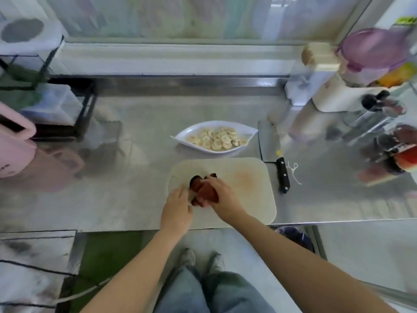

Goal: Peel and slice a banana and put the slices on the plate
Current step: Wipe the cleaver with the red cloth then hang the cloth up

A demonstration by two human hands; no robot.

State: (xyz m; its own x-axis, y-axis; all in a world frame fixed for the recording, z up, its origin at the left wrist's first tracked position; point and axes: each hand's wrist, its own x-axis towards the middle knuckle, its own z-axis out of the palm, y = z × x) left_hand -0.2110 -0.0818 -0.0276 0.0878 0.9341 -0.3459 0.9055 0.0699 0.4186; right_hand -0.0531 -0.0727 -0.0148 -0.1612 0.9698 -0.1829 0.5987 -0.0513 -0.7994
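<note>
**Slices on the plate, peel in hand over the board**

A steel table (pixel 135 154) fills the middle of the view and carries everything. At its left edge stands a pink appliance (pixel 13 141); at the far right a purple-lidded container (pixel 374 48) sits among other blurred kitchen things.

Near the front edge of the table lies a pale cutting board (pixel 248 188) with rounded corners and a faint orange stain on its right half. Just behind the board sits a white leaf-shaped plate (pixel 187 135). To the right of the plate a cleaver (pixel 270 141) lies flat on the table. Its blade points away from the person and its black handle runs alongside the board's right edge.

Both forearms reach in from below, bare. The right hand (pixel 222 197) is over the left half of the board, its fingers curled round a dark brown banana peel (pixel 206 192), which bunches out of the grip toward the left. The left hand (pixel 177 208) hovers at the board's left edge, just beside the peel, with its fingers fairly straight and gripping nothing. Whether it touches the peel cannot be told.

The banana slices (pixel 217 138) are heaped in the plate, pale rounds overlapping one another.

A short piece of white string (pixel 294 170) lies on the table just right of the cleaver's handle.
</note>
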